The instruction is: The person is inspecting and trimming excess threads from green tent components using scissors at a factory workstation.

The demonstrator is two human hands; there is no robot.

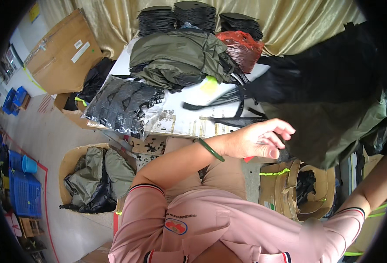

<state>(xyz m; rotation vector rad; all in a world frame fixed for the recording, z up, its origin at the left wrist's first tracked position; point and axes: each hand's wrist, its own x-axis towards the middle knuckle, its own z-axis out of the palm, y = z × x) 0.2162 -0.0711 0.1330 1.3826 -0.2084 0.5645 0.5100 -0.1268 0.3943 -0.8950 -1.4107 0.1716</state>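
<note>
My left hand point(259, 139) hangs in the air over the near edge of the table, its fingers loosely bent and apart from the thumb, with nothing in it. Just beyond its fingertips hangs a large black and olive-green fabric piece point(329, 101), which looks like a bag, its edges blurred. Black mesh straps point(228, 98) trail from it to the left across the white table point(182, 116). My right forearm point(375, 184) reaches up along the right rim toward the fabric; the hand itself is out of sight, so its hold cannot be seen.
Olive bags point(176, 57) are heaped on the table, beside a red plastic bag point(241, 50) and stacked black panels point(195, 16). A clear bag of black buckles point(123, 103) lies at the left. Cardboard boxes with fabric stand left point(66, 168) and right point(281, 188).
</note>
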